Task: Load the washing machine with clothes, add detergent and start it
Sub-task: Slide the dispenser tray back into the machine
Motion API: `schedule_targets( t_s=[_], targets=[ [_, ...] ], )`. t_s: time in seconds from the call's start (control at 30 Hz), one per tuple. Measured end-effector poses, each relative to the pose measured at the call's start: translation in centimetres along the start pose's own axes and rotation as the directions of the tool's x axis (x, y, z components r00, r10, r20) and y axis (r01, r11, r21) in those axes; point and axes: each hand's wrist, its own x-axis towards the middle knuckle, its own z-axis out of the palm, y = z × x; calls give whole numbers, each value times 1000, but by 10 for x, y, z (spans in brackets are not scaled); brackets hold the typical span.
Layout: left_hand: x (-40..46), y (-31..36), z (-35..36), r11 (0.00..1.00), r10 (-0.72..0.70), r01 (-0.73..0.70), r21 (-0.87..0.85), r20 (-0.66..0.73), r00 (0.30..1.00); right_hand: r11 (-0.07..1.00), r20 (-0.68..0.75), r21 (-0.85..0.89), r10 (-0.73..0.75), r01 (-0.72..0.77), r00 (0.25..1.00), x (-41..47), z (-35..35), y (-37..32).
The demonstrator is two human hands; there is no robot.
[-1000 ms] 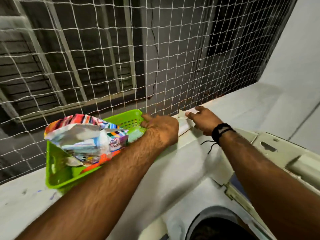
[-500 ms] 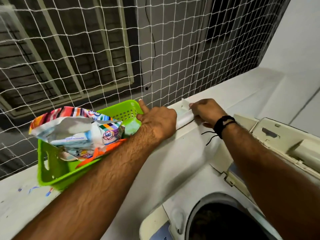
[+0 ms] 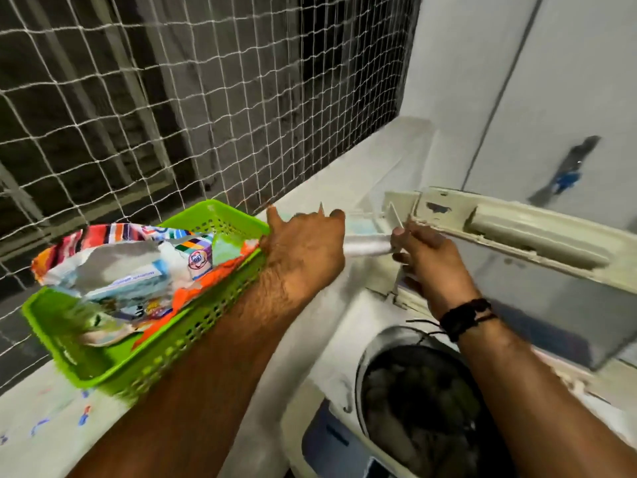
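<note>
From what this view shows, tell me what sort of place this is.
Probably a laundry corner on a netted balcony or utility ledge. A top-loading washing machine stands with its lid raised and dark clothes in the drum, a green basket holds detergent packets, and safety netting covers the opening.

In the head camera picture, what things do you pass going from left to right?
Green basket with the colourful detergent packet in it → left hand → white pouch held between both hands → right hand → open washing machine lid.
</note>
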Motion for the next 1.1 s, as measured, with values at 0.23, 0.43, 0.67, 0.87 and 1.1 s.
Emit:
schedule_targets(
  t_s=[0.23, 0.43, 0.67, 0.87, 1.1],
  targets=[
    [-41, 18, 31, 920, 95, -101, -380, -34, 995, 994, -209, 100, 60, -40, 976, -76, -23, 18],
    [-87, 40, 78, 646, 126, 26, -763, 140, 982, 969, -328, 245, 123, -41, 937, -129, -45, 69],
    [-142, 79, 134, 453, 174, 143, -880, 245, 954, 893, -351, 378, 384, -246, 854, -183, -73, 135],
    [-150, 114, 173, 455, 99, 287, -843, 368, 924, 826, -336, 472, 490, -306, 804, -186, -96, 171],
    [-143, 161, 213, 305, -38, 530, -791, 546, 837, 787, -213, 528, 488, -320, 847, -164, -138, 203]
  ],
)
